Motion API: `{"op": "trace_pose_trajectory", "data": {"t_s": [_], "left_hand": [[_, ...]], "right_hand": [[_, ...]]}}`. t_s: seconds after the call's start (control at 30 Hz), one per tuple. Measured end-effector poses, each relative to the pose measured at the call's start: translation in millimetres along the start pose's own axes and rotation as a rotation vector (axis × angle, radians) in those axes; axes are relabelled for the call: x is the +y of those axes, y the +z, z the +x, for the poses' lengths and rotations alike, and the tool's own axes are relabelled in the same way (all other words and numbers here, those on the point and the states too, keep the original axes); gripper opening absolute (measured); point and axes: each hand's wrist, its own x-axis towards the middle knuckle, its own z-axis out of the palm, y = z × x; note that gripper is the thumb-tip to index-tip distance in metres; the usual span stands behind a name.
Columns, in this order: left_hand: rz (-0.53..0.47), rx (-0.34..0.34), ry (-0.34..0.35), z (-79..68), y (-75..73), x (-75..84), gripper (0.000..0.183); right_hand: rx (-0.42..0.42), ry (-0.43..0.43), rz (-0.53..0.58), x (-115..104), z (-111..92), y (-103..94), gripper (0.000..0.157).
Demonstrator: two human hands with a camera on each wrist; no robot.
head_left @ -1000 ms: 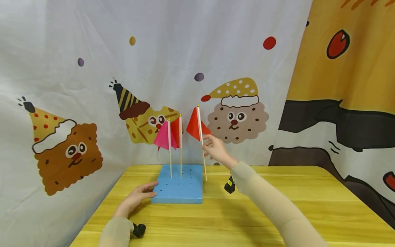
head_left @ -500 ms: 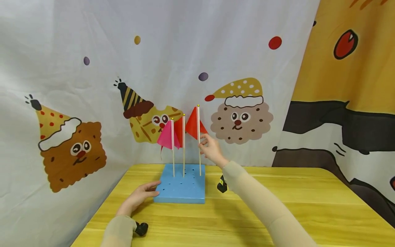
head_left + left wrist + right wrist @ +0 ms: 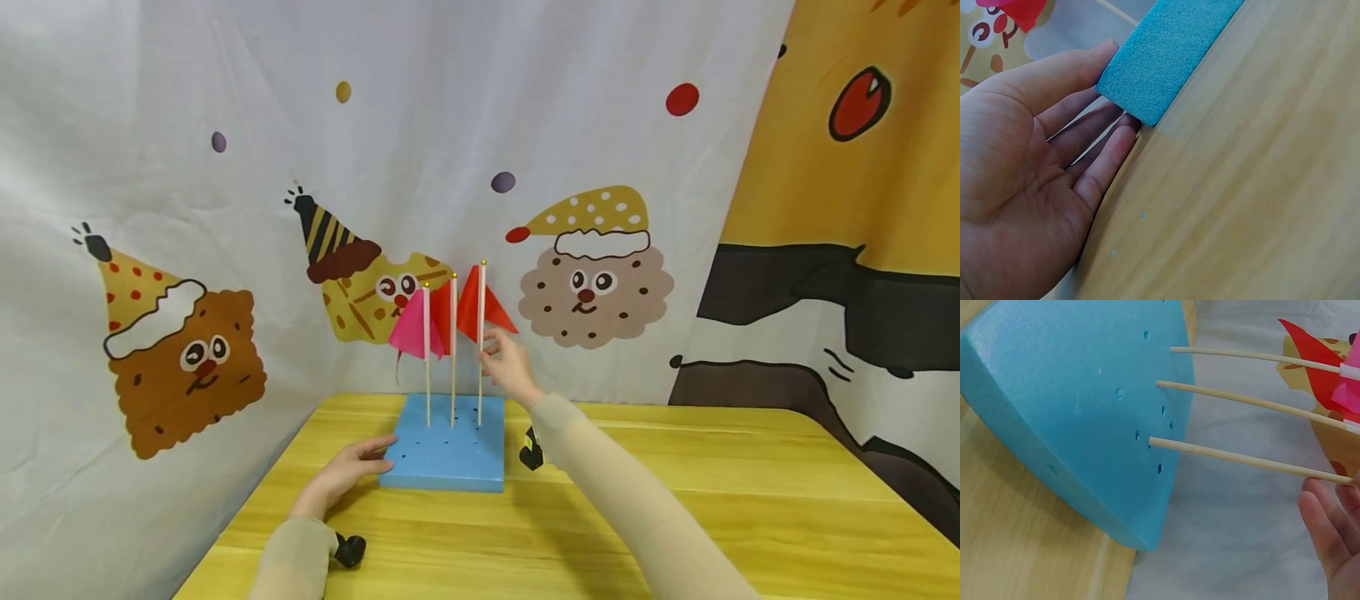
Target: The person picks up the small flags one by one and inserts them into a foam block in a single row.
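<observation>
My right hand (image 3: 508, 365) pinches the stick of a red flag (image 3: 468, 307), upright above the back right of a blue foam block (image 3: 450, 467). In the right wrist view the stick's lower end (image 3: 1155, 442) is right at a small hole; whether it touches the foam I cannot tell. A pink flag (image 3: 408, 329) and another red flag (image 3: 442, 315) stand in the block to its left. My left hand (image 3: 341, 477) touches the block's left side. In the left wrist view its thumb is at the block's corner, with the other fingers extended against the side.
The block rests on a yellow wooden table (image 3: 637, 492) and has several small holes in its top. A white curtain (image 3: 420, 125) with cartoon prints hangs right behind the table. Each wrist carries a small black camera (image 3: 350, 550).
My right hand has moved the red flag left, from beside the block's right edge to over its holes, and the stick now stands straighter. My left hand stays at the block.
</observation>
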Motion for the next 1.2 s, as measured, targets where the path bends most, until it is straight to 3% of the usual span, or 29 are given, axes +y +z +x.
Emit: {"op": "trace_pose_trajectory", "data": {"t_s": [0.5,1.2], "left_hand": [[-0.007,-0.014,0.013,0.0,-0.5,4.6,0.059],[0.014,0.011,0.009,-0.6,0.7,-1.8,0.058]], "right_hand": [[-0.023,0.040,0.030,7,-3,4.4,0.028],[-0.060,0.054,0.044,12,-12,9.9,0.027]]}}
